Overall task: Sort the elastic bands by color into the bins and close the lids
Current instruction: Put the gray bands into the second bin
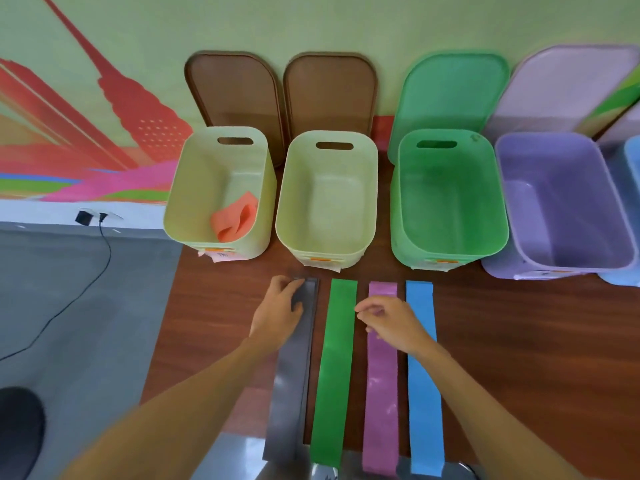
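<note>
Head view: left hand (280, 306) grips the far end of the flat grey elastic band (291, 393). Right hand (391, 323) curls above the flat pink elastic band (381, 410); grasp unclear.

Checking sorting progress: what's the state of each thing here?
left cream bin: open, holds crumpled orange band
second cream bin: open, empty
green bin: open, empty
purple bin: open, empty
brown lids, green lid, purple lid: off, leaning on wall
grey band: flat, left hand grips its far end
green band, pink band, blue band: flat on table
right hand: loosely curled over pink band, empty
</note>
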Tool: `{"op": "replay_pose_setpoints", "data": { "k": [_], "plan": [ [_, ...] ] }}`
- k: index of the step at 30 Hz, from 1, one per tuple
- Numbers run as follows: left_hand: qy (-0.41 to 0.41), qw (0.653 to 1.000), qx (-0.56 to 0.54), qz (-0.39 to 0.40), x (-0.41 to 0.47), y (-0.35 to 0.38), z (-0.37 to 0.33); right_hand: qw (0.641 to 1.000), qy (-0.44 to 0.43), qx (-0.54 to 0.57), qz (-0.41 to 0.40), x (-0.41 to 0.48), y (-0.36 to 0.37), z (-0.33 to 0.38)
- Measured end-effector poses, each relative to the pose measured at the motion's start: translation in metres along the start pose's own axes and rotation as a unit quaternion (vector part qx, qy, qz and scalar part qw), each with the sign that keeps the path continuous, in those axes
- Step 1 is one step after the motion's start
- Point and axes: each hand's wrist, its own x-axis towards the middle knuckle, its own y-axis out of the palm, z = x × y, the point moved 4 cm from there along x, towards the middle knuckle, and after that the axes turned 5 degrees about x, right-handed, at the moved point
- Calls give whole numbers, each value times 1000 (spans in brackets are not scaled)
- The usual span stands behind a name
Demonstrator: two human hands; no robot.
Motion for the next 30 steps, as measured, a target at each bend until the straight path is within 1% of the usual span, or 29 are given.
{"op": "replay_pose_setpoints", "data": {
  "k": [5, 9, 15, 19, 24, 27, 30],
  "plan": [
    [10, 998, 41, -37, 11, -3, -1, 1000, -4, -8, 2, -3, 8, 0],
    [17, 997, 32, -71, 21, -6, -2, 1000, 7, -12, 0, -12, 14, -3],
    [37, 995, 21, -91, 23, -7, 2, 999, 8, -41, -11, -20, 8, -2],
    [88, 990, 7, -107, 20, -9, 3, 999, -2, -46, -14, -13, 11, 10],
    [118, 985, 19, -122, 11, -20, 6, 996, -26, -85, 5, 5, 25, 28],
    [123, 987, -7, -106, 4, -28, 5, 992, -36, -120, 1, 19, 32, 39],
    [108, 989, -71, -65, -5, -33, 9, 988, -37, -146, -35, 36, 35, 50]
  ]
}}
